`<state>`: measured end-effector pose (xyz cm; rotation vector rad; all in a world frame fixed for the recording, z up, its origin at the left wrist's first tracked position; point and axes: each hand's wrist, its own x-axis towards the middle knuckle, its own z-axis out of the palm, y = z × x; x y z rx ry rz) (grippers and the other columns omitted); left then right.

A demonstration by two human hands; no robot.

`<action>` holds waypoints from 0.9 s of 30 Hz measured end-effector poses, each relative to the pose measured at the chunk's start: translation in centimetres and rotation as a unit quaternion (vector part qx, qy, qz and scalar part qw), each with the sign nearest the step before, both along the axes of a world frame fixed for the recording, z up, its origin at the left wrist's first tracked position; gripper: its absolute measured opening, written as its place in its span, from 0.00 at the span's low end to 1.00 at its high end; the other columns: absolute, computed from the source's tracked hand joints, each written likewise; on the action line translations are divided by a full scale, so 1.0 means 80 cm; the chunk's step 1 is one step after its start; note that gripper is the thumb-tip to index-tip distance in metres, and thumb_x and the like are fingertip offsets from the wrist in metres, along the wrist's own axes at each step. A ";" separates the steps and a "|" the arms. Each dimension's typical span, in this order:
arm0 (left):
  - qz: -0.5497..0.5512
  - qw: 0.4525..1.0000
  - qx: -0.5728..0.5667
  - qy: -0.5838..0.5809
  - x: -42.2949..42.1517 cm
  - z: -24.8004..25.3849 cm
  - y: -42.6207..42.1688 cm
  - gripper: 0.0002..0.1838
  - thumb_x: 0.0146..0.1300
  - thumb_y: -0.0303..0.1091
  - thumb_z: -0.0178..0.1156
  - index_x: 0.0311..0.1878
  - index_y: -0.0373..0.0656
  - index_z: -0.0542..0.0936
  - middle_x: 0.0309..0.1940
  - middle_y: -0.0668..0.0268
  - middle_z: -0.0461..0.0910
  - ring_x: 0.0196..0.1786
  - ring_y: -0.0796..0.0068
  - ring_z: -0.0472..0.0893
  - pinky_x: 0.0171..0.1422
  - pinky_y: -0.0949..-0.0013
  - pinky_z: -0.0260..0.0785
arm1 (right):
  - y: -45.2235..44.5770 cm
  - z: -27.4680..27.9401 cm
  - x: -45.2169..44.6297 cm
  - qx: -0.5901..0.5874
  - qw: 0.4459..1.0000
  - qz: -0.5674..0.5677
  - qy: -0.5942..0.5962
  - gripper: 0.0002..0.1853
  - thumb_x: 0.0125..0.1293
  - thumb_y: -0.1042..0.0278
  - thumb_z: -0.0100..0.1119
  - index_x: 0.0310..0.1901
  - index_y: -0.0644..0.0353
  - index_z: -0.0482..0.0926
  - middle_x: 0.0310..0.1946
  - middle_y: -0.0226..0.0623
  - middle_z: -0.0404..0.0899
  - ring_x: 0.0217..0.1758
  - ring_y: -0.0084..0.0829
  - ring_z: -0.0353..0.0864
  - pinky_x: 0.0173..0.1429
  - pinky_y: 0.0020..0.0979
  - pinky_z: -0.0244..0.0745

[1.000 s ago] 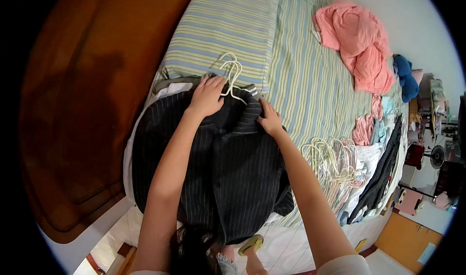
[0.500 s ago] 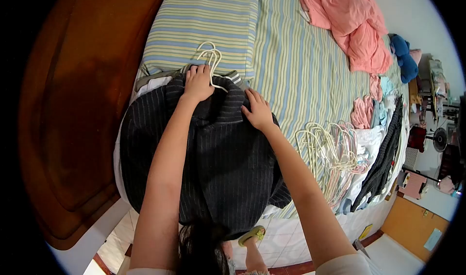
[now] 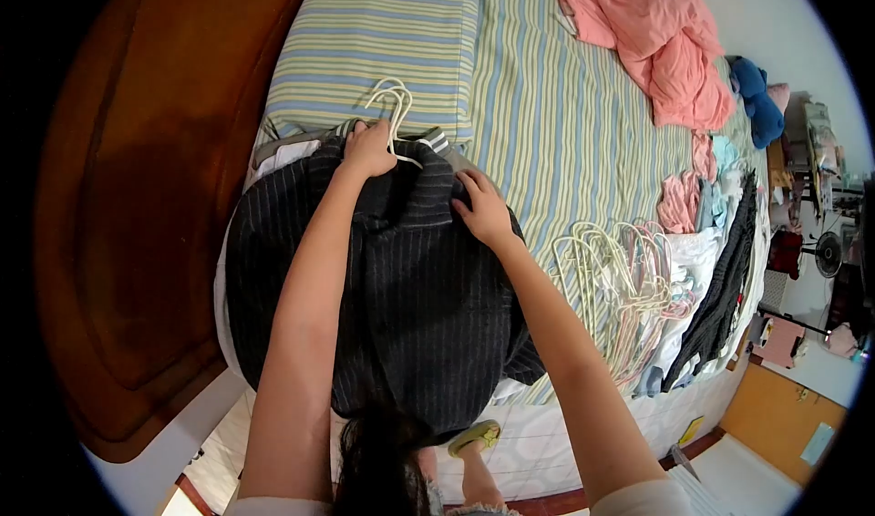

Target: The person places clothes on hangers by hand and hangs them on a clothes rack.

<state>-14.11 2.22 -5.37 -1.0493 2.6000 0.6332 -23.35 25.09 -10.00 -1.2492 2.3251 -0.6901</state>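
Note:
A black pinstriped jacket (image 3: 437, 306) lies spread on the bed, its collar towards the pillow. White hangers (image 3: 397, 106) show their hooks above the collar, and part of one hanger's arm enters the neck opening. My left hand (image 3: 369, 151) is closed over the collar's left side beside the hooks; its fingertips are partly hidden. On the jacket's right shoulder rests my right hand (image 3: 483, 209), fingers apart and lying on the cloth. Other garments (image 3: 287, 154), white and grey, peek out from beneath the jacket.
A striped pillow (image 3: 374, 42) sits above the jacket. To the right lie a heap of hangers (image 3: 620, 288), a black garment (image 3: 715, 288) and pink bedding (image 3: 647, 37). A wooden headboard (image 3: 164, 197) borders the left. A fan (image 3: 828, 253) stands far right.
My left hand's fingers look more curled over the collar. My right hand stays on the shoulder. The view has shifted slightly; the jacket and hangers lie nearly as before.

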 end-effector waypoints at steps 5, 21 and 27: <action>-0.066 0.989 -0.071 0.115 0.028 0.011 0.017 0.16 0.46 0.23 0.57 0.42 0.37 0.74 0.44 0.56 0.76 0.49 0.54 0.68 0.59 0.58 0.58 | 0.008 0.004 0.004 -0.032 0.999 -0.024 0.006 0.36 0.55 0.59 0.63 0.65 0.52 0.60 0.62 0.40 0.64 0.64 0.45 0.64 0.66 0.42 0.61; -0.071 0.958 -0.172 0.220 0.119 0.069 0.103 0.22 0.53 0.26 0.55 0.54 0.35 0.72 0.52 0.56 0.73 0.59 0.58 0.68 0.68 0.58 0.54 | 0.023 0.062 0.028 0.049 0.997 0.010 -0.054 0.23 0.39 0.62 0.64 0.40 0.63 0.75 0.31 0.55 0.78 0.39 0.55 0.76 0.43 0.48 0.71; -0.062 0.983 -0.107 0.139 0.158 0.120 0.109 0.28 0.50 0.25 0.62 0.58 0.42 0.72 0.57 0.57 0.69 0.62 0.56 0.65 0.68 0.58 0.57 | 0.039 0.118 0.058 0.077 0.996 0.024 -0.035 0.28 0.39 0.58 0.67 0.47 0.57 0.79 0.32 0.49 0.81 0.38 0.49 0.80 0.43 0.43 0.75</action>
